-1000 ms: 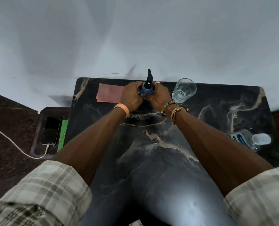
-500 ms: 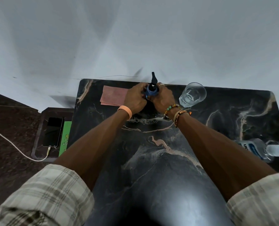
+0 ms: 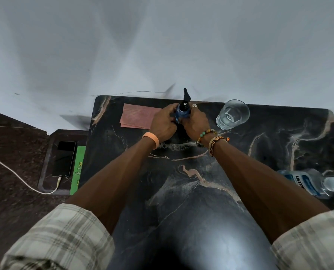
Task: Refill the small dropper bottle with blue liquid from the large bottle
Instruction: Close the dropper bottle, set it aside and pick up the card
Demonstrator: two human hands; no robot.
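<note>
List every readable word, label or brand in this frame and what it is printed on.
"LISTERI", cut off at the frame edge: blue label of the large bottle lying on its side at the table's right.
Yellow and white lettering on the green booklet beside the phone: too small and partly hidden to read.
Woven bracelet lettering: blurred.
Small dropper bottle: no label visible.

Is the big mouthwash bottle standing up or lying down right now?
Lying down. The large bottle rests on its side on the table at the right edge, neck pointing right, untouched by either hand.
</note>
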